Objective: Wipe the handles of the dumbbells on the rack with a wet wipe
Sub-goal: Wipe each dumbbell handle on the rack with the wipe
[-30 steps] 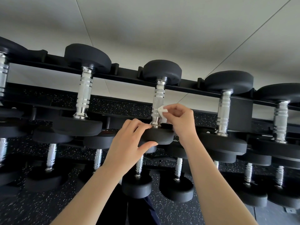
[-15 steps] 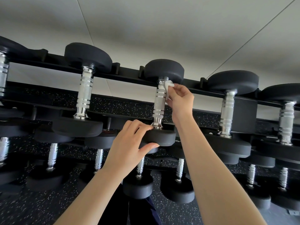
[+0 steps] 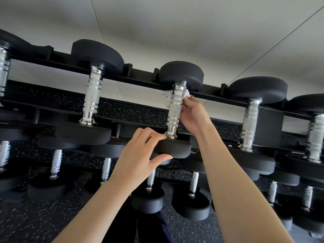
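Note:
A black dumbbell with a knurled chrome handle [image 3: 174, 109] lies across the top tier of the black rack [image 3: 140, 79], near the middle of the view. My right hand [image 3: 192, 114] holds a white wet wipe [image 3: 186, 93] wrapped behind the upper end of that handle, with the wipe showing on both sides of the bar. My left hand [image 3: 140, 160] grips the near black head [image 3: 172, 149] of the same dumbbell, fingers on top and thumb underneath.
More dumbbells sit on the top tier to the left [image 3: 92, 100] and right [image 3: 249, 123]. Lower tiers hold several smaller dumbbells [image 3: 149, 193]. Speckled black rubber floor [image 3: 35, 221] lies below, and a white wall [image 3: 192, 32] stands behind the rack.
My right hand slid the wipe from the near end of the handle up to the far end, and the wipe now wraps around behind the bar. My left hand stayed on the near head.

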